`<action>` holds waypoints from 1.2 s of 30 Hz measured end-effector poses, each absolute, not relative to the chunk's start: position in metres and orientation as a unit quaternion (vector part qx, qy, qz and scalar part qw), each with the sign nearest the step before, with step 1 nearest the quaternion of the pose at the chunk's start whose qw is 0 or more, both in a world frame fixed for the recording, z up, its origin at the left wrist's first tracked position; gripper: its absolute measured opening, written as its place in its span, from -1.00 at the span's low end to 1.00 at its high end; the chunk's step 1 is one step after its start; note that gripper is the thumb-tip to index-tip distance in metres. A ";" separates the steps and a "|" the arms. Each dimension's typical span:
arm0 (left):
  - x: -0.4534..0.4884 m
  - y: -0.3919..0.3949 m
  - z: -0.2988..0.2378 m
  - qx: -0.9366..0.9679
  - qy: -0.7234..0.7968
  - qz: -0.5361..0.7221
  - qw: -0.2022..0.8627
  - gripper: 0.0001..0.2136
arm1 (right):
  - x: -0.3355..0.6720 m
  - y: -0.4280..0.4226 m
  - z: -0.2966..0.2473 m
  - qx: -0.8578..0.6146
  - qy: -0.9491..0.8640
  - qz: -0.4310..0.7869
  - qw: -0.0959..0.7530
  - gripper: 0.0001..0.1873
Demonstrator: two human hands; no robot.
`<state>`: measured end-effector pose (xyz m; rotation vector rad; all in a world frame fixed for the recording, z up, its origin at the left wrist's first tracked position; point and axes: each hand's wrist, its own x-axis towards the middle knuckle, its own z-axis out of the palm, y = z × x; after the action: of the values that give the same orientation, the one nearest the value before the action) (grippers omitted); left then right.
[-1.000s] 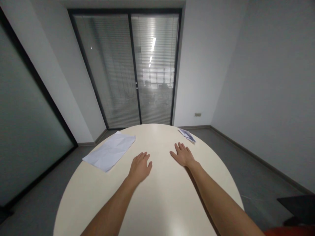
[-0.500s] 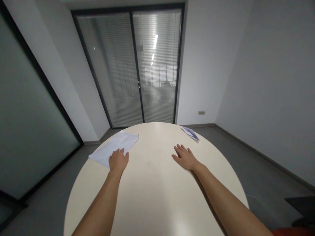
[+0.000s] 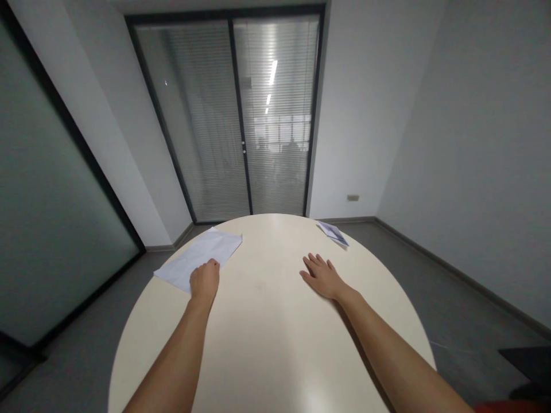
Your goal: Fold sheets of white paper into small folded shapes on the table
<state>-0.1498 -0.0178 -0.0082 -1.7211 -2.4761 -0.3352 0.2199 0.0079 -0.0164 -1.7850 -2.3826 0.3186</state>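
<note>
My left hand [image 3: 205, 279] is closed in a fist over the near edge of a sheet of white paper [image 3: 191, 259]. Its curled fingertips are hidden underneath, and the paper lies flat with no visible pull on it. On the right, my right hand [image 3: 322, 277] rests palm down with its fingers spread, holding nothing. A folded paper piece [image 3: 333, 233], white and bluish with a dark part, lies beyond that hand near the table's far right edge, apart from the fingers.
Both arms reach across a round cream table [image 3: 262, 321]. Behind it stands a dark-framed glass door [image 3: 275, 172] with blinds. A frosted glass panel [image 3: 47, 189] is at the left, and a dark object [image 3: 527, 362] shows at the lower right.
My left hand has gone from spread fingers to a closed fist in about the same spot. My right hand and both papers have stayed put.
</note>
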 end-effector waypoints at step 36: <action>-0.050 -0.048 0.020 -0.748 -0.646 -0.141 0.064 -0.75 | 0.219 0.005 -0.005 -0.597 -0.773 0.069 0.203 -0.38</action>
<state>-0.0497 -0.0483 0.0201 -2.2577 -1.9510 -0.4248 0.2186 0.0052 -0.0048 -1.6665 -2.1569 0.1931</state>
